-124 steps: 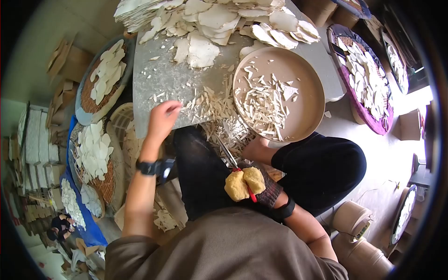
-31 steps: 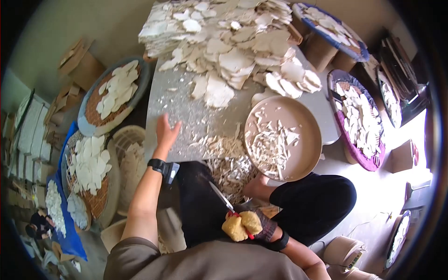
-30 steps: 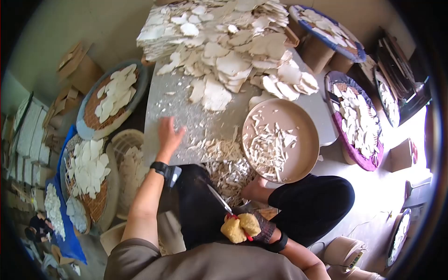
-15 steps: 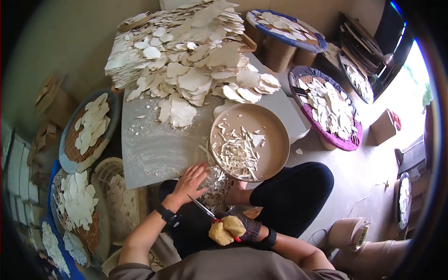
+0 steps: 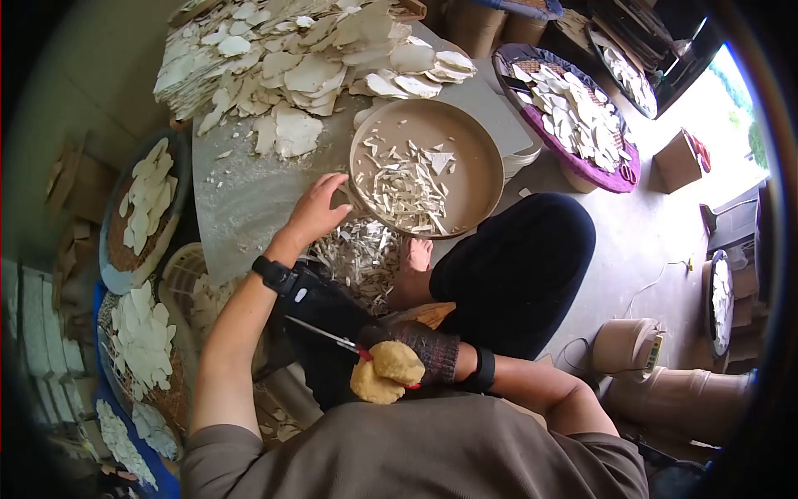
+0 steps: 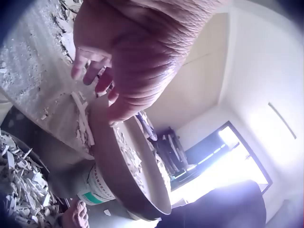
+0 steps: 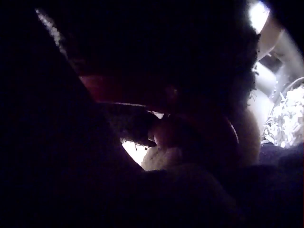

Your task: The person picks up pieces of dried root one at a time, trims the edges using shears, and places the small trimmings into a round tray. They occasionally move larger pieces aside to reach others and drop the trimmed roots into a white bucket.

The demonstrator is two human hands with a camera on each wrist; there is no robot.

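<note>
My bare left hand [image 5: 318, 210], palm down with fingers spread, reaches to the left rim of a round brown tray [image 5: 486, 195]. In the left wrist view, its thumb and fingertips come close over that rim. White cut strips [image 5: 403, 191] lie in the tray. Over the lap, my right hand [image 5: 420, 353], in a dark knitted glove, grips scissors [image 5: 320, 333] with red handles padded in yellow foam [image 5: 389, 372]. Their blades point left. The right wrist view is mostly dark, with part of the red handle [image 7: 123, 90] showing.
A metal table [image 5: 249, 216] carries a tall stack of flat white pieces [image 5: 274, 58] at the back. Below its front edge lies a heap of cut strips [image 5: 357, 258]. Baskets of white pieces stand left [image 5: 141, 333] and right [image 5: 569, 116]. A bent knee [image 5: 532, 258] is beside the tray.
My left hand has swept from the tabletop down to the front edge, then up to the tray rim. Loose strips left of the tray have gone from the tabletop. The right hand keeps the scissors.
</note>
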